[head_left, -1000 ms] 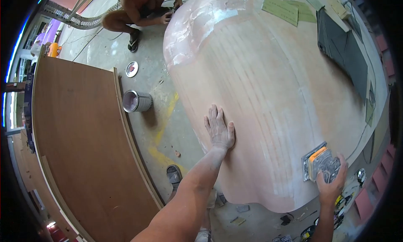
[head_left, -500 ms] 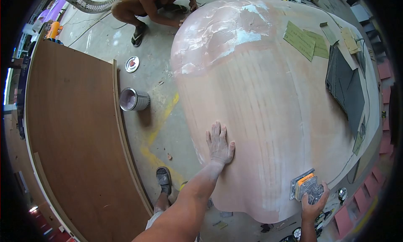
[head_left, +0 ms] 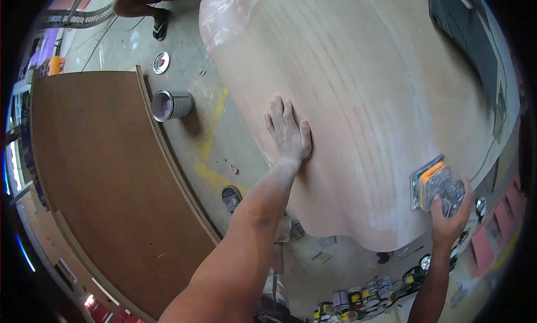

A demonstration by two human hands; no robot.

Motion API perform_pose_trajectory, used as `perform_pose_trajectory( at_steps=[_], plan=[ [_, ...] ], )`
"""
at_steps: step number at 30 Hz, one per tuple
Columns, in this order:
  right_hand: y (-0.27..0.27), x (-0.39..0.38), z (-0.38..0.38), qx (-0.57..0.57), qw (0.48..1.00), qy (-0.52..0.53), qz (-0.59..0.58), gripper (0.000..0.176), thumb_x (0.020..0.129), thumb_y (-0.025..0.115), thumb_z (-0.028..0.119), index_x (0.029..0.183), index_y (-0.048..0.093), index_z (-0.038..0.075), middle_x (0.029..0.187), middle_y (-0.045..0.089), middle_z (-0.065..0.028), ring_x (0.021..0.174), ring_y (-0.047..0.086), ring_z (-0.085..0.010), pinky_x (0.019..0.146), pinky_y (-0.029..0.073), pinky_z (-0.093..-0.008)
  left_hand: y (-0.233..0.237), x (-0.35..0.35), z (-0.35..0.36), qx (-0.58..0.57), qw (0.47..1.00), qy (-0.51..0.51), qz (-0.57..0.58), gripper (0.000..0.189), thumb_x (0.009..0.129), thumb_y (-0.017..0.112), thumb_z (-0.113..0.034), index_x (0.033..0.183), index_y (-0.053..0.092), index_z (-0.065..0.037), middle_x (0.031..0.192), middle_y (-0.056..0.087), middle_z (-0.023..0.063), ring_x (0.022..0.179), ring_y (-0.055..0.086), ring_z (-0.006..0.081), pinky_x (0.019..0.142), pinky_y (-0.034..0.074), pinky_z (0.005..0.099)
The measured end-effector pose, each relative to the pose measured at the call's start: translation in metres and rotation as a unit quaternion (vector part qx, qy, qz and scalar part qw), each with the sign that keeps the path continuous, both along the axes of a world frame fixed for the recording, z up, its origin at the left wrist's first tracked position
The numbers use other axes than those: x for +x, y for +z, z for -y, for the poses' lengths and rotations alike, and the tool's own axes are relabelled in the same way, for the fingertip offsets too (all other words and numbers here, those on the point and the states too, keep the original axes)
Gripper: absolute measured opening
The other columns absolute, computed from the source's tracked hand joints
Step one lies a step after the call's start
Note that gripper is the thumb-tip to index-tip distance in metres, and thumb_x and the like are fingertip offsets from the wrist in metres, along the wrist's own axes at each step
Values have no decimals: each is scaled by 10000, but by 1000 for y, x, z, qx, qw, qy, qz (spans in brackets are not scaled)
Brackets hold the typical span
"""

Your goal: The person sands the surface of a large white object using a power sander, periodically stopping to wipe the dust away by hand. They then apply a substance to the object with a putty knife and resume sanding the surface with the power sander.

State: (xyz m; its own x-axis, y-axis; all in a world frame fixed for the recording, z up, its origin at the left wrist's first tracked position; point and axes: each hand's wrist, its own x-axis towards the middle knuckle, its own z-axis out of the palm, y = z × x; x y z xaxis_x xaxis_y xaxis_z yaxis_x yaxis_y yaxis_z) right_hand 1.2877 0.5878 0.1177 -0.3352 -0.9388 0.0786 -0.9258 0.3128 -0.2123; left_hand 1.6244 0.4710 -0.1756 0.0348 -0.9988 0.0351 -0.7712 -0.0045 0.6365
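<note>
My left hand [head_left: 288,135] lies flat, fingers stretched, on a large curved, pale pink and beige panel [head_left: 347,116]. Dust whitens that hand and wrist. Toward the panel's near right side, my right hand [head_left: 454,214] grips an electric sander [head_left: 439,183] with an orange band and a grey body. The sander's square pad rests against the panel, and its cord runs up to the right. Whitish streaks and faint darker bands cross the surface. At the far left end of the panel is a glossier pink coated patch [head_left: 226,20].
An open can [head_left: 173,106] and its lid [head_left: 161,62] sit on the concrete floor, beside a brown board [head_left: 112,172]. Another person's leg [head_left: 134,4] shows at the top left. A dark grey sheet [head_left: 470,48] lies on the panel; several cans [head_left: 355,298] crowd the near floor.
My view has tilted down and turned, so the panel sits higher in the picture. The sander has slid slightly away from the panel's near edge. My left hand stays flat on the panel.
</note>
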Motion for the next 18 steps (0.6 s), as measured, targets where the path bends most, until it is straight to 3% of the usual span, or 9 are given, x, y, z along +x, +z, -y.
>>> perform_pose_trajectory(
  at_steps=[10,12,15,18],
  plan=[
    [-17,-13,-7,-43,999,-1,-12,617,882,792,90,1460,582,49,1350,657,-183,1213,664,-295,1065,515,-402,-1,-5,-6,-31,999,17,9,704,1072,420,-427,1613,301,7,1720,224,262,1620,155,399,1288,53,594],
    [-11,-17,-4,-47,995,36,-82,647,885,806,121,1474,554,31,1320,658,-185,1168,674,-285,1005,536,-383,-4,-8,1,-54,998,21,1,698,1080,396,-445,1600,317,15,1704,251,272,1610,176,404,1282,70,596],
    [21,-20,12,-47,945,184,-268,764,888,846,218,1516,471,-5,1216,644,-199,1032,682,-273,831,578,-342,-14,-7,8,-87,996,12,1,711,1095,318,-505,1578,341,16,1676,292,282,1595,205,407,1270,101,593],
    [30,-16,-13,-86,940,199,-263,653,878,820,179,1431,527,-7,1195,659,-195,1045,678,-293,869,564,-378,-10,-5,4,-113,994,5,0,722,1099,268,-545,1536,387,17,1635,364,266,1556,274,395,1246,160,588]
  ],
)
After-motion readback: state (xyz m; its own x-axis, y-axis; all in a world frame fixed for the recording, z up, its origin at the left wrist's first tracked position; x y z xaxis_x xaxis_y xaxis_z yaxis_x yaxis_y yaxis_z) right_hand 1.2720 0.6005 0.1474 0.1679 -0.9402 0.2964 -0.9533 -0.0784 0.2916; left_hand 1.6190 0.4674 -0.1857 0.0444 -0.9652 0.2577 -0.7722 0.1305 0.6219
